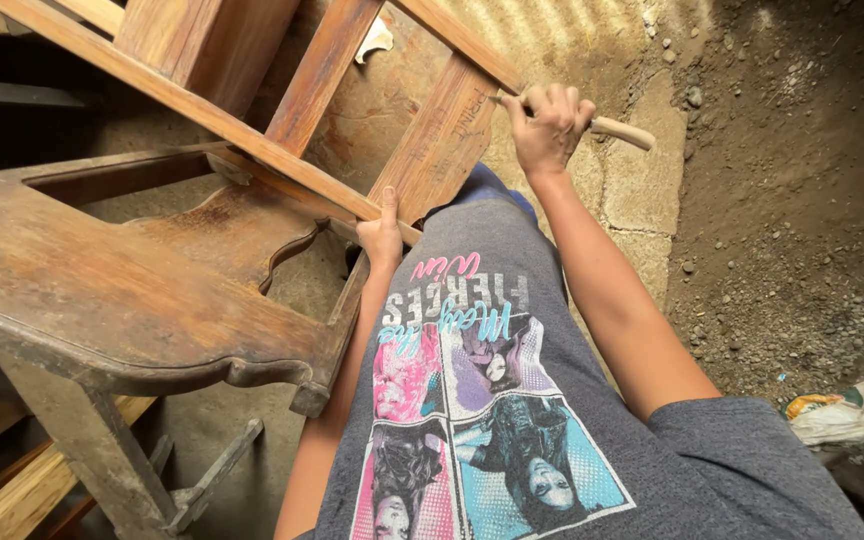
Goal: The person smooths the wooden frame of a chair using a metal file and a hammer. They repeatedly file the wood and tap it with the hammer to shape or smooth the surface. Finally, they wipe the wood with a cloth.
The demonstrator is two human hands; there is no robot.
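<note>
A brown wooden chair frame (202, 110) lies tilted in front of me, its slats and rails running up the frame. My left hand (382, 232) grips the end of a long thin rail near my waist. My right hand (549, 128) is closed around a tool with a pale wooden handle (624, 132), held against a flat slat (442, 140). The tool's working end is hidden behind my fingers. My grey printed shirt fills the lower middle.
A worn carved wooden piece with a scalloped edge (122, 300) stands at the left on a leg. Concrete floor (642, 190) gives way to loose dirt and gravel (802, 200) at the right. A crumpled bag (832, 415) lies at lower right.
</note>
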